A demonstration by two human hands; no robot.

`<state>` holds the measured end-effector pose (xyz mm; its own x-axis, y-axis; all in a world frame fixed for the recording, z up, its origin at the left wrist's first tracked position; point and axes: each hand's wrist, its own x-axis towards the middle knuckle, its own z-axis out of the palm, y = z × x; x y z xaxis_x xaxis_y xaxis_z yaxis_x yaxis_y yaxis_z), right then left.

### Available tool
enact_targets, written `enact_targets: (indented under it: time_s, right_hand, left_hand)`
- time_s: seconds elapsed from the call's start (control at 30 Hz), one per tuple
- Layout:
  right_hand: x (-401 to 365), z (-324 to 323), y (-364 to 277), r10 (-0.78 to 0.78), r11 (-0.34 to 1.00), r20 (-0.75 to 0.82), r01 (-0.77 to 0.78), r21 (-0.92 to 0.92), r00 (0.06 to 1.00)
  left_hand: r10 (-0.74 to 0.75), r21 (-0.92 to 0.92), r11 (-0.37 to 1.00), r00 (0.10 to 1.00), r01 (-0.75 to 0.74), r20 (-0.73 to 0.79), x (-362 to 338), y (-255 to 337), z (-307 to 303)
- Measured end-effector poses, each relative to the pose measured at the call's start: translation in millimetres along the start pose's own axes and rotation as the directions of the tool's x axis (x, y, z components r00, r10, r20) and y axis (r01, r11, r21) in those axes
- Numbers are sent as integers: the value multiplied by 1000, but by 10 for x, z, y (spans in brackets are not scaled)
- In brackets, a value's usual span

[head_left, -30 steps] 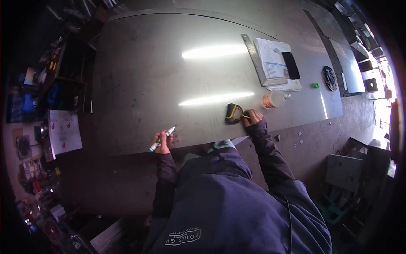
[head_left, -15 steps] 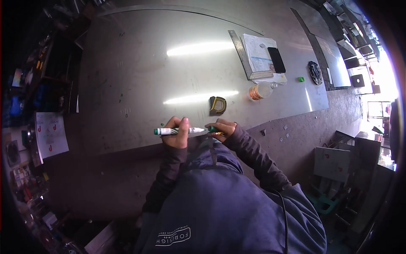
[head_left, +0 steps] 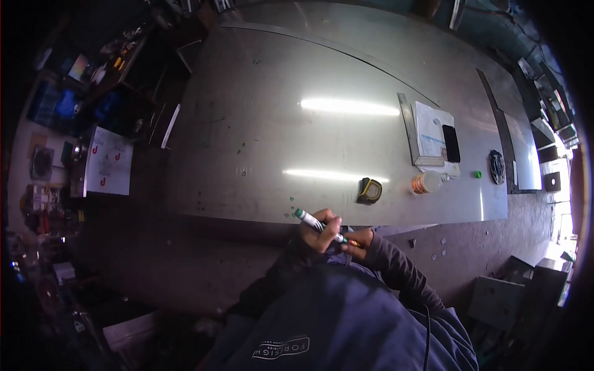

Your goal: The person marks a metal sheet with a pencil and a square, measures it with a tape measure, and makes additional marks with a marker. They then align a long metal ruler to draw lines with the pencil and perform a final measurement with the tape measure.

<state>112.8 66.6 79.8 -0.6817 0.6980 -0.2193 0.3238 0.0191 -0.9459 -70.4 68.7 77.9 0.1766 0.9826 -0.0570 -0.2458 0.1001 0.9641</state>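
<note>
My left hand is closed around a white marker pen with a green end, held slanting at the table's near edge. Fingers of my right hand are pinched on the pen's green cap, mostly hidden, right at the writing end of the marker. A small orange thing also shows among the right fingers; its kind does not show. Both hands are close together in front of my body. Just beyond them lies a black and yellow tape measure on the metal sheet.
Right of the tape measure lies a clear plastic bottle. Behind it are papers, a steel ruler and a black phone. A green cap and a dark bundle sit farther right. Small green marks dot the sheet.
My hands have come closer together, and the marker has gone from level to slanted with its tip at the cap. The view has shifted, so the table sits farther right and lower.
</note>
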Motion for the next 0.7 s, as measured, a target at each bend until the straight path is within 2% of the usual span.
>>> enact_targets:
  time_s: [0.03,0.1,0.17,0.2,0.23,0.27,0.3,0.33,0.37,0.43,0.47,0.5,0.57,0.63,0.7]
  right_hand:
    - [-30,-31,-127,67,992,83,-76,105,994]
    - [-59,-45,-301,46,957,145,-85,278,988]
    - [-31,-97,-328,72,947,160,-118,300,984]
    - [11,-116,-252,124,944,40,-130,302,991]
    - [55,-118,-144,175,940,-86,-141,310,981]
    - [126,-90,82,254,911,-257,-141,386,932]
    - [197,-146,425,354,865,-329,-173,470,876]
    - [248,-205,648,349,895,-452,-150,419,821]
    - [241,-276,810,341,920,-570,-139,367,747]
    - [195,-422,958,472,866,-632,-191,461,615]
    - [154,-482,1048,488,866,-655,-226,446,577]
    - [97,-537,1235,465,883,-685,-350,313,561]
    - [-13,-621,1386,530,838,-628,-468,282,570]
    - [-68,-599,1331,382,921,-648,-333,203,660]
    - [-64,-560,1104,501,830,-608,-540,138,616]
  left_hand:
    - [45,-5,999,998,-44,41,-16,27,5]
    - [16,-42,999,993,-12,115,-28,169,15]
    - [9,-57,998,995,-4,99,87,139,9]
    - [-15,-66,998,996,21,91,168,84,-8]
    - [35,-18,999,997,-34,66,320,-159,-56]
    - [-93,-135,986,995,98,39,406,-231,-70]
    - [-223,-251,942,974,224,36,507,-292,-61]
    - [-318,-190,926,946,325,67,584,-413,-129]
    - [-363,-128,924,932,360,-8,621,-432,-120]
    - [-315,36,948,947,318,-53,657,-636,-181]
    - [-298,43,952,952,301,-76,645,-674,-182]
    - [-279,54,957,955,285,-101,637,-710,-184]
    - [-227,61,972,974,228,-30,613,-706,-157]
    - [-245,185,955,968,232,50,593,-606,-50]
    - [-297,246,932,949,265,104,630,-614,135]
